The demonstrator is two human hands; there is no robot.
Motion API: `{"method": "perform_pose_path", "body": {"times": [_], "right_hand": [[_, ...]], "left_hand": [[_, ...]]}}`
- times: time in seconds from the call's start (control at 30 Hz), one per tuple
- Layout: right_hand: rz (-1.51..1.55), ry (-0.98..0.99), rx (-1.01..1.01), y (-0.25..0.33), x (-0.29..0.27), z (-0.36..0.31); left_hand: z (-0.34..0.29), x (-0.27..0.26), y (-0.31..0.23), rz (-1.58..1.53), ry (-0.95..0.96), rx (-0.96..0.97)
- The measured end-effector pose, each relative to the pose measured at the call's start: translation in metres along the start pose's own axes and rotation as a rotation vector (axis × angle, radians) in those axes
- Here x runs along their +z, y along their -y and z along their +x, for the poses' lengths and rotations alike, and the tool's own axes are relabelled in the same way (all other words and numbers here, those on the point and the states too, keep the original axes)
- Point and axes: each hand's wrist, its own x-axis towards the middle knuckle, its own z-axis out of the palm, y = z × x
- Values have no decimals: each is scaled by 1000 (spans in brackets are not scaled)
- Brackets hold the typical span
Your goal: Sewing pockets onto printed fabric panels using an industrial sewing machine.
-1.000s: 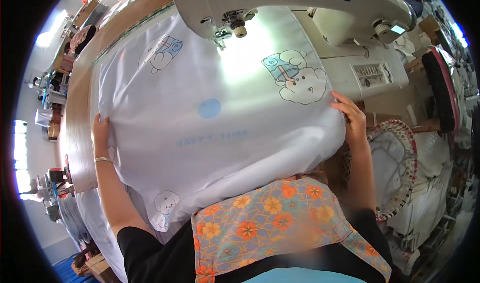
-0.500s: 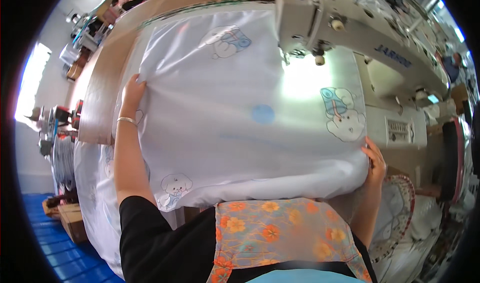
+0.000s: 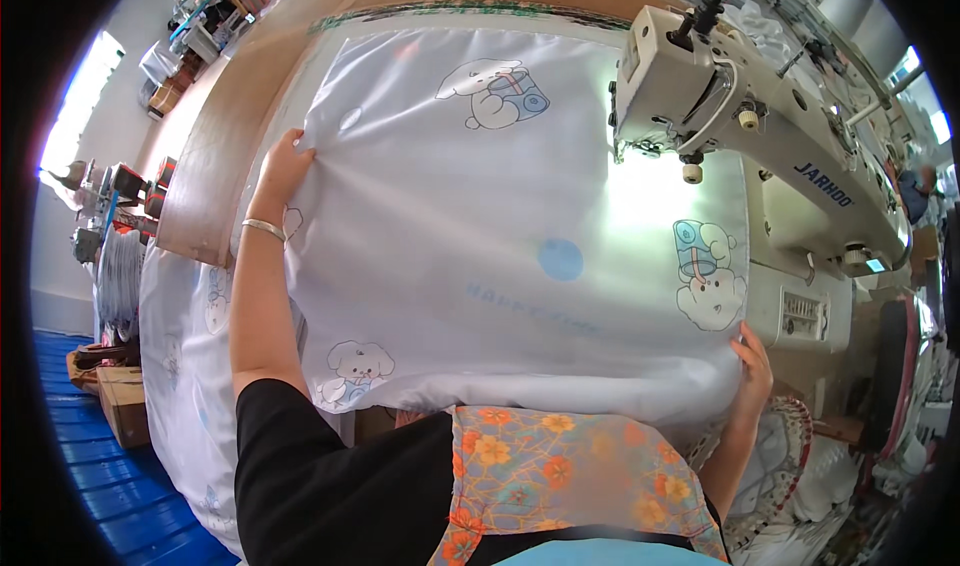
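A pale fabric panel (image 3: 450, 236) with printed white puppies and a blue dot lies spread over the sewing table in front of me. At its left edge, my left hand (image 3: 287, 169) pinches the cloth, pulling creases out from the fingers. My right hand (image 3: 752, 368) grips the right edge low down, just below a puppy print; its fingertips sit on the cloth's border. The industrial sewing machine (image 3: 800, 156) stands at the right, its lit needle area over the fabric's upper right part. More of the fabric hangs off the table on the left and bunches against my apron (image 3: 560, 471).
A wooden table extension (image 3: 215, 166) runs along the left and far side. Wire coils (image 3: 118, 286) and a cardboard box (image 3: 122, 401) are at the far left, above blue flooring (image 3: 80, 446). White bundles of cloth (image 3: 815, 486) lie at the lower right.
My view has shifted, so the machine head and prints appear further right and lower. Both hands keep their holds on the fabric's edges, and the cloth looks little changed.
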Motion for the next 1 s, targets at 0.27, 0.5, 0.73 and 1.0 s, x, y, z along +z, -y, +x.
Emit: {"method": "perform_pose_path", "body": {"times": [0.27, 0.5, 0.73, 1.0], "right_hand": [[-5, 4, -30, 1, 2, -1], [-63, 31, -40, 1, -3, 3], [-219, 53, -131, 1, -6, 4], [-215, 78, -81, 9, -6, 7]], "left_hand": [[0, -2, -20, 431, -87, 46], [44, 105, -241, 181, -135, 959], [73, 175, -332, 182, 111, 631], [75, 188, -322, 194, 35, 658]]}}
